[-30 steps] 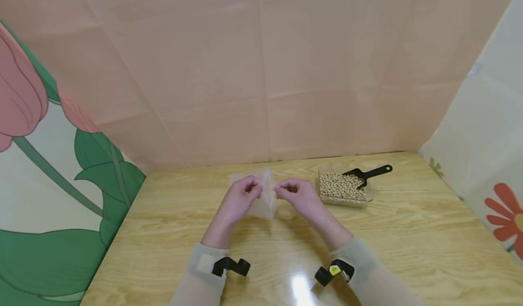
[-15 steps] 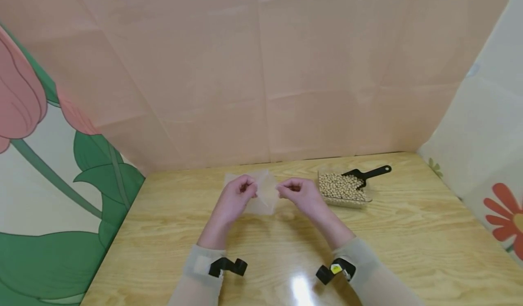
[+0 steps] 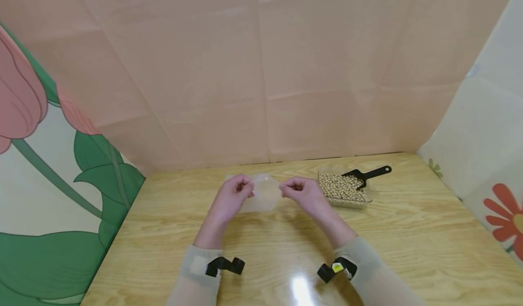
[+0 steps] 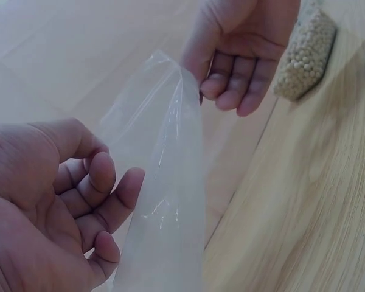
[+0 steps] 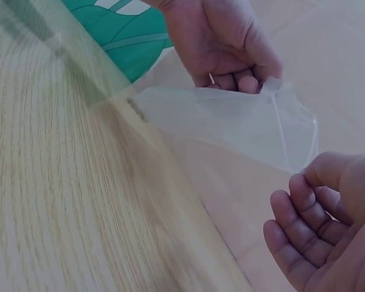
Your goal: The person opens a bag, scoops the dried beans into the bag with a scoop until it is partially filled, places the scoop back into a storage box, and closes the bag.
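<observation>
A clear plastic bag (image 3: 265, 197) is held up between the two hands, above the far middle of the table. My left hand (image 3: 232, 197) pinches one side of its mouth between thumb and forefinger. The opposite corner of the mouth is pinched by my right hand (image 3: 305, 196). Both wrist views show the bag (image 4: 170, 182) stretched between the hands with its mouth spread apart, and its body (image 5: 225, 115) hanging down thin and wrinkled. Nothing can be seen inside it. The other fingers of each hand curl loosely beside the film.
Right of the hands stands a clear plastic box (image 3: 346, 203) full of pale soybeans (image 3: 339, 187). A black scoop (image 3: 376, 172) lies in the beans, its handle sticking out to the right. Behind the wooden table (image 3: 171, 233) hangs a pink cloth (image 3: 196, 70).
The hands have drawn slightly apart, the left one moving left and the right one a little right. The bag's mouth has spread wider. Box and scoop stay where they were.
</observation>
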### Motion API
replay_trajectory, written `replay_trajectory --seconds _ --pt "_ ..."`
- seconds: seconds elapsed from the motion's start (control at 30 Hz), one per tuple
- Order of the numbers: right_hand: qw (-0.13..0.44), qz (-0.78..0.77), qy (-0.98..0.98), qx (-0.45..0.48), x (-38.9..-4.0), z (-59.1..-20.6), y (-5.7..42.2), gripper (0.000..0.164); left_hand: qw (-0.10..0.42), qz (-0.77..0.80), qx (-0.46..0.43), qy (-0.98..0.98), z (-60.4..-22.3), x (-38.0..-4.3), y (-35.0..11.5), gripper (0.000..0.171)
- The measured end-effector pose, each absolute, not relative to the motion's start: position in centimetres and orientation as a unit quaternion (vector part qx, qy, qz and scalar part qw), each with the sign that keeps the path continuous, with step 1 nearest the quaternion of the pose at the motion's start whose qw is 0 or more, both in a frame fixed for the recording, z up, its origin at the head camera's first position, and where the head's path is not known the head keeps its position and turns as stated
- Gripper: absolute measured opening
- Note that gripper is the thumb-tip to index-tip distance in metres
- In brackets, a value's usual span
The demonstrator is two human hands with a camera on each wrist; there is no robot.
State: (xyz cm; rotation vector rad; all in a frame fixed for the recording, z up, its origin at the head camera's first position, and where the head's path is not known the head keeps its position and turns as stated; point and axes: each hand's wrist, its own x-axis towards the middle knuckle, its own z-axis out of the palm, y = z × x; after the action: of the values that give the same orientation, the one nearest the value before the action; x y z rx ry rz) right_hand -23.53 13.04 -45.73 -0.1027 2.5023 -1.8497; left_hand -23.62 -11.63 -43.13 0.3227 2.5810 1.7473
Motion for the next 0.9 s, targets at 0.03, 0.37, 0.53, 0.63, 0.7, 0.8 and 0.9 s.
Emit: replay_trajectory --seconds 0.03,0.37,0.53,0.63,0.7,0.8,0.9 --pt "0.016 -0.593 0.804 -0.032 -23.5 -45.7 13.1 0.016 0.004 0.556 0.105 0.824 -43.1 -23.6 -11.7 0.016" --pt "0.028 -0.573 0.818 -0.039 -23.7 -45.8 13.8 0.015 0.001 0.507 0.089 0.857 -42.5 -23.4 -12.4 0.016" --pt "0.026 -0.563 0.825 -0.039 -23.8 -45.7 14.0 0.014 0.013 0.489 0.087 0.868 -42.2 -23.3 -12.9 0.017" --pt "0.020 -0.557 0.829 -0.045 -23.9 -45.9 13.9 0.015 0.020 0.489 0.094 0.867 -42.1 -23.2 -12.9 0.017" --pt "0.015 -0.554 0.830 -0.052 -23.9 -46.0 13.8 0.015 0.022 0.492 0.095 0.865 -42.2 -23.2 -12.7 0.017" --pt "0.008 -0.553 0.831 -0.061 -23.9 -46.2 13.5 0.014 0.021 0.491 0.091 0.866 -42.2 -23.2 -12.4 0.016" --pt "0.003 -0.554 0.830 -0.060 -23.8 -46.3 13.2 0.013 0.019 0.486 0.089 0.869 -42.2 -23.2 -12.1 0.014"
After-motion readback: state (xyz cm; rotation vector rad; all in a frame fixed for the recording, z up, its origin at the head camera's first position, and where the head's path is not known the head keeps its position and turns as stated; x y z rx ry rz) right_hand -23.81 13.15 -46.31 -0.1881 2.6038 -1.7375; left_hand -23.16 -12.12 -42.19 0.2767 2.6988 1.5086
